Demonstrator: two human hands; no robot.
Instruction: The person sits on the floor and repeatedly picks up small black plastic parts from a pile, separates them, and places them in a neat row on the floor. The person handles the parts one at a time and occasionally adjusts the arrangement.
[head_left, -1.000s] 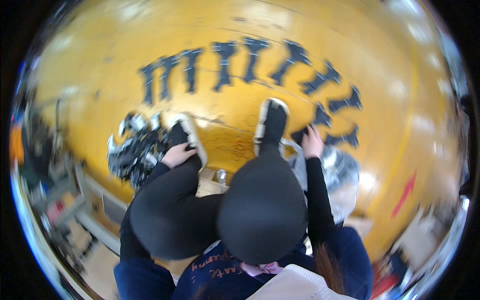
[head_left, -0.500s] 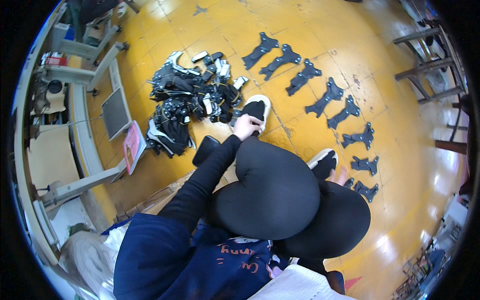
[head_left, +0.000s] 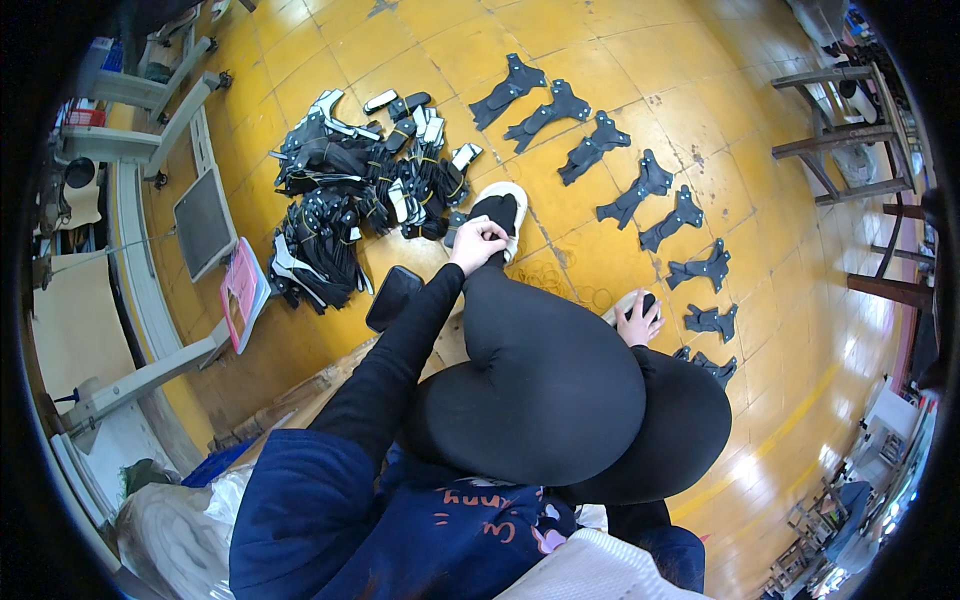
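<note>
Our left hand [head_left: 476, 243] rests with curled fingers on our ankle, touching the left shoe [head_left: 497, 213]. The pile [head_left: 360, 200] of black pieces lies just left of this shoe, nearer to this hand. Our right hand [head_left: 638, 323] grips the right shoe [head_left: 628, 302], with flat pieces [head_left: 712, 320] just beside it.

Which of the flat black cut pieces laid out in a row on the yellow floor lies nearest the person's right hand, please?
The black piece just right of the right hand, second from the row's near end; the others lie farther along the curve.
</note>
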